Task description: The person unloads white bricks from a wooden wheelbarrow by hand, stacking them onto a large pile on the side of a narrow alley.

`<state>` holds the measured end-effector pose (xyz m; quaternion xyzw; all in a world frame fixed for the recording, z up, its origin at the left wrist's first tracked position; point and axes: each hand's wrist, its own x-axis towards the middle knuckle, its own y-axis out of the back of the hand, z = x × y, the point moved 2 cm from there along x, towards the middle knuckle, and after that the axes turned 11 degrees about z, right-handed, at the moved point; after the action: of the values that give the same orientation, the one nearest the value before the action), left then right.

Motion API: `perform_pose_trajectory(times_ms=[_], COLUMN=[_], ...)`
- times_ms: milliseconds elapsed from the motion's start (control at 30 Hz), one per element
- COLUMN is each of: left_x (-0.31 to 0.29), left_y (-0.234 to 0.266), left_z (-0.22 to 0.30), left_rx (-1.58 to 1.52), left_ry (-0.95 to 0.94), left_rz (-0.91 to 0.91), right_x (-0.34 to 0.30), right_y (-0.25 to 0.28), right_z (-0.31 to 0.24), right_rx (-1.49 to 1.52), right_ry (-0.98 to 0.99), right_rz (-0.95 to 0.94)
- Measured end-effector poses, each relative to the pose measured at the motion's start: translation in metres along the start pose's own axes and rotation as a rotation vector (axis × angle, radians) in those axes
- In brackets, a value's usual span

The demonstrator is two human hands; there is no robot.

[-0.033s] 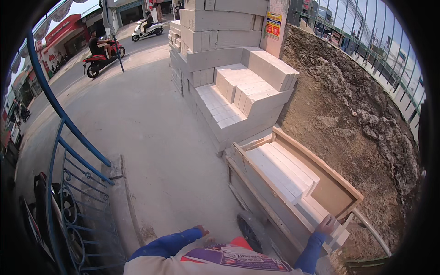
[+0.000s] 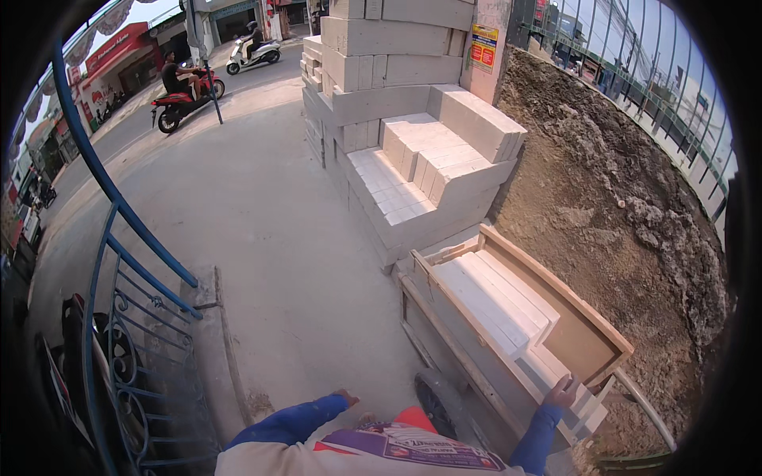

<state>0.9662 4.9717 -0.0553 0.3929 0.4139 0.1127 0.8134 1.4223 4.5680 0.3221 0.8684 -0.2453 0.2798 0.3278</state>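
My right hand (image 2: pixel 562 391) rests on pale grey lightweight blocks (image 2: pixel 548 366) at the near end of a wooden-sided cart (image 2: pixel 627 347), fingers spread on top. More long blocks (image 2: pixel 500 297) lie side by side farther up in the cart, one layer higher. My left hand (image 2: pixel 347 397) hangs in front of my body, left of the cart's wheel (image 2: pixel 432 402). It looks loosely open and I see nothing in it. Blue sleeves cover both forearms.
A tall stepped stack of blocks (image 2: pixel 468 170) stands just beyond the cart. Rough soil (image 2: pixel 595 214) slopes along the right, below a fence. A blue metal railing (image 2: pixel 151 373) runs on the left. On the road, riders pass on a red motorbike (image 2: pixel 190 94) and a white scooter (image 2: pixel 252 54).
The whole scene has shifted slightly right in view. The white scooter has moved a little left against its surroundings. My hands stay in about the same places.
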Motion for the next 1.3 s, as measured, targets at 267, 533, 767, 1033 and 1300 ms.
perform_pose_trajectory(times_ms=[267, 533, 767, 1033, 1300], left_x=[0.038, 0.134, 0.334, 0.514, 0.496], left_y=[0.087, 0.229, 0.422, 0.673, 1.026], left_z=[-0.024, -0.027, -0.020, 0.277, 0.442], left_rx=[-0.279, -0.264, -0.157, -0.508, -0.773], left_ry=[0.235, 0.292, 0.196, -0.125, -0.868], left_rz=[-0.087, -0.092, 0.367, 0.639, 1.481], right_x=[-0.080, -0.071, -0.017, 0.113, 0.190], right_y=[-0.144, -0.356, -0.584, -0.692, -0.696], right_z=[-0.024, -0.103, -0.194, -0.228, -0.232], right_rx=[0.012, 0.033, 0.519, 0.456, 0.405], right_ry=[0.056, -0.338, -0.912, -0.706, -0.646], right_rz=[-0.233, -0.583, -0.638, -0.570, -0.184])
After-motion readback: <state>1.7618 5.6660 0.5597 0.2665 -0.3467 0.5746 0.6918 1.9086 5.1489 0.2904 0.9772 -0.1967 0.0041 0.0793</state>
